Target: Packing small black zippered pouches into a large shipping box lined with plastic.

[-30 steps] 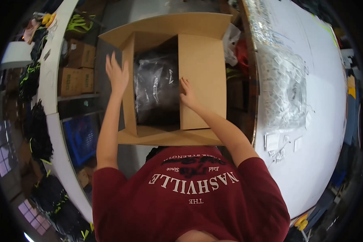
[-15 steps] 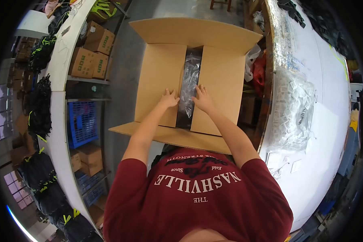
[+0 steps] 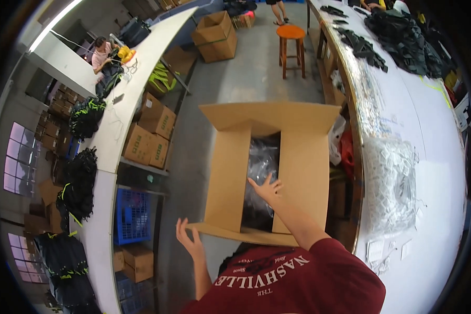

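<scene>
In front of me stands a large cardboard box [image 3: 227, 180]. Its two side flaps are folded inward, leaving a gap down the middle, while the far and near flaps stick outward. Clear plastic wrapping over dark contents [image 3: 261, 157] shows through that gap. My right hand [image 3: 267, 189] is over the gap and the edge of the right flap, fingers spread, holding nothing visible; whether it touches the plastic I cannot tell. Beside the left corner of the near flap [image 3: 217, 230], my left hand [image 3: 192, 242] is raised with its fingers apart and nothing in it.
A white table [image 3: 403, 272] on the right bears a clear bag of small white pieces [image 3: 390, 191]. On the left, a long bench [image 3: 102, 209] has cartons [image 3: 150, 149] and a blue crate [image 3: 132, 214] beneath. Ahead are a wooden stool [image 3: 291, 34] and another carton [image 3: 214, 39]. Other people are farther off.
My left hand has left the left side flap and moved outward to the near flap's corner. My right hand has spread over the gap. The view has tilted up, showing more floor ahead.
</scene>
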`<state>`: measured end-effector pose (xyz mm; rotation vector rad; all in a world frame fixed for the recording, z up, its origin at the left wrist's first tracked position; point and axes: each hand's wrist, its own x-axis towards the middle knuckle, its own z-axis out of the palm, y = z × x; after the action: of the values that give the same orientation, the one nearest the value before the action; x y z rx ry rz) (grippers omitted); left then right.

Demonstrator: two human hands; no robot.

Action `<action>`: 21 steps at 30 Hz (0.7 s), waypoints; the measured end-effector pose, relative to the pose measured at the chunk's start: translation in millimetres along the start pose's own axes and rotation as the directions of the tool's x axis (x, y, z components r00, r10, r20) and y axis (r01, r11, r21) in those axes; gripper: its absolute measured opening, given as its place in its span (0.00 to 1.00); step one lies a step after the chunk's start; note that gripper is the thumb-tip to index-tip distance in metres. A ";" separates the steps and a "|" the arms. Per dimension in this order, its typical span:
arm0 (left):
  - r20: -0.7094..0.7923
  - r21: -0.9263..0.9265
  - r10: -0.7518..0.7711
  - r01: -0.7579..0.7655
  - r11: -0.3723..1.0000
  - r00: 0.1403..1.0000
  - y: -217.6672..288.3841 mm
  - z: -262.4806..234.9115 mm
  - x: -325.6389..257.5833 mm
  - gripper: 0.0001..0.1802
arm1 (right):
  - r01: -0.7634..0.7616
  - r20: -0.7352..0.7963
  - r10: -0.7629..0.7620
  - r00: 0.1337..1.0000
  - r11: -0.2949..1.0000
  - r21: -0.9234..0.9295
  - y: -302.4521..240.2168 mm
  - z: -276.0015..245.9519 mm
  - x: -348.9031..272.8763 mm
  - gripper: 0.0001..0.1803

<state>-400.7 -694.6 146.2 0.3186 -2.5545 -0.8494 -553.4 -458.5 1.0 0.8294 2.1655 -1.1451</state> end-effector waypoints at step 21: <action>0.105 -0.109 -0.025 0.036 0.993 0.994 -5.9 64.4 1.8 0.28 | -0.065 -0.159 0.028 0.987 0.970 -0.234 -20.6 -11.1 30.4 0.59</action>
<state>-431.7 -666.8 96.8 0.2869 -2.5904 -1.0406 -590.5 -450.2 -4.4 0.8799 2.3401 -0.7982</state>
